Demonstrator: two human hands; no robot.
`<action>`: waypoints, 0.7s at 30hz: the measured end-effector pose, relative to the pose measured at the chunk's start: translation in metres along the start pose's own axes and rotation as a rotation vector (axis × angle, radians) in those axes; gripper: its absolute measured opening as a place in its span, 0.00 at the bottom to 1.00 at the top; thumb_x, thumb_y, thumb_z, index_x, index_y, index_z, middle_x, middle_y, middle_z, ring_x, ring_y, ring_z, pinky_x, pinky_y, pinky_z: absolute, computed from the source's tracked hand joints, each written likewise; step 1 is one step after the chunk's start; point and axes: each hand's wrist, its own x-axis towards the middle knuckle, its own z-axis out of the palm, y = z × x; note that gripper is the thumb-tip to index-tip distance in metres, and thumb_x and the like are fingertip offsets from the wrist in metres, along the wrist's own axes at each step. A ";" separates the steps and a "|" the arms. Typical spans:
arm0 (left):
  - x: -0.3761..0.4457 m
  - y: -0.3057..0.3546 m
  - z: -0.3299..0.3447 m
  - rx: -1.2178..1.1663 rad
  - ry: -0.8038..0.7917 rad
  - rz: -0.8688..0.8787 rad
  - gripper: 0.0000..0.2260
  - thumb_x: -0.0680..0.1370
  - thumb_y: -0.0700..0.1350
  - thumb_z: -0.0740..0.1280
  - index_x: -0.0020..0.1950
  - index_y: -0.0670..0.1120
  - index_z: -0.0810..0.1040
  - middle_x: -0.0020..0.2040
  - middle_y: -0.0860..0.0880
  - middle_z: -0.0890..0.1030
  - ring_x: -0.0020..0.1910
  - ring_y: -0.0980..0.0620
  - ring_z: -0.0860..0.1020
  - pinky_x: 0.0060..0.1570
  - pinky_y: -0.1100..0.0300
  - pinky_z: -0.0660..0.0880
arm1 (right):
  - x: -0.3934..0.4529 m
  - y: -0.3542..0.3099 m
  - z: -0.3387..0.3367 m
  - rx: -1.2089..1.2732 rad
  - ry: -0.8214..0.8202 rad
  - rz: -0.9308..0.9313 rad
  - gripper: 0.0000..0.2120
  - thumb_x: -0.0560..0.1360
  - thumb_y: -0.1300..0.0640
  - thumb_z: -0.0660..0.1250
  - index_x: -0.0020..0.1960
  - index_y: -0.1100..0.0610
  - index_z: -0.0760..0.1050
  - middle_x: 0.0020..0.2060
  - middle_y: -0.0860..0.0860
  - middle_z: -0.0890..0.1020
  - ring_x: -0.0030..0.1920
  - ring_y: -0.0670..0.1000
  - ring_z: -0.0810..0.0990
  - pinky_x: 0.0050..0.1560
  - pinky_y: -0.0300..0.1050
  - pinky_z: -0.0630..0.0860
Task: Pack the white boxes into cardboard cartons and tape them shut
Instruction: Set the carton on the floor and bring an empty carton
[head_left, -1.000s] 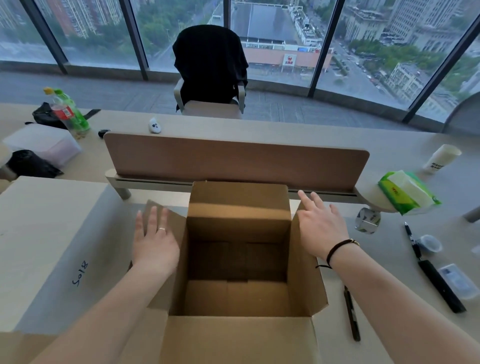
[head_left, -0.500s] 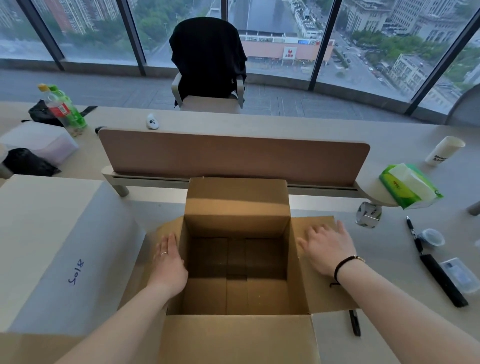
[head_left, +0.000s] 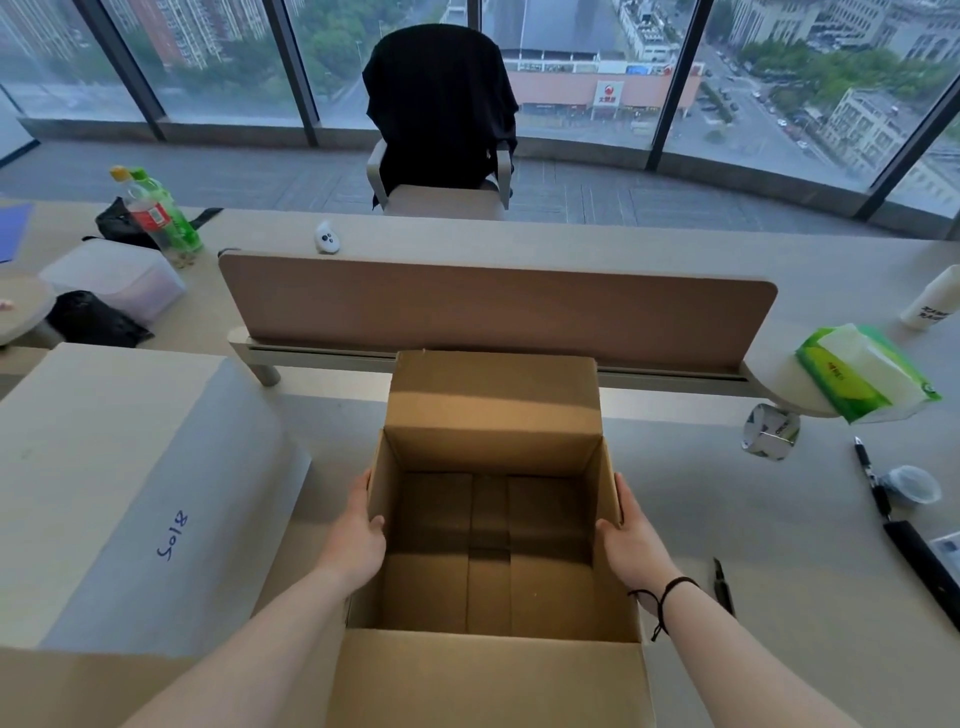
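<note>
We see the cardboard carton (head_left: 493, 525) standing upright, mouth up, its long axis running away from us, with 2 flaps raised, near and far. It sits between our left hand (head_left: 358, 540) and right hand (head_left: 631, 545), thumbs hooked over the rims, fingers hidden outside. It rests on a beige desk (head_left: 753, 545) facing city windows (head_left: 779, 78).
</note>
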 end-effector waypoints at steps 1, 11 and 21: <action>0.001 -0.001 0.000 -0.006 -0.009 -0.004 0.29 0.85 0.40 0.58 0.83 0.53 0.49 0.78 0.44 0.66 0.72 0.40 0.72 0.66 0.50 0.73 | 0.000 0.000 0.000 0.023 -0.007 0.006 0.31 0.85 0.56 0.55 0.81 0.39 0.44 0.76 0.52 0.67 0.70 0.61 0.72 0.68 0.60 0.73; 0.003 0.000 0.000 -0.025 0.004 -0.035 0.29 0.85 0.40 0.59 0.83 0.53 0.51 0.78 0.45 0.66 0.75 0.40 0.69 0.70 0.47 0.70 | 0.004 0.002 0.001 -0.064 0.052 -0.025 0.33 0.84 0.59 0.58 0.82 0.45 0.45 0.77 0.53 0.64 0.70 0.62 0.72 0.67 0.55 0.74; -0.025 0.022 -0.023 0.094 0.149 0.136 0.26 0.85 0.49 0.60 0.82 0.54 0.56 0.82 0.52 0.58 0.81 0.48 0.58 0.75 0.50 0.63 | -0.020 -0.059 0.019 -0.425 0.126 -0.368 0.35 0.82 0.50 0.62 0.82 0.48 0.45 0.82 0.50 0.45 0.82 0.52 0.43 0.80 0.50 0.44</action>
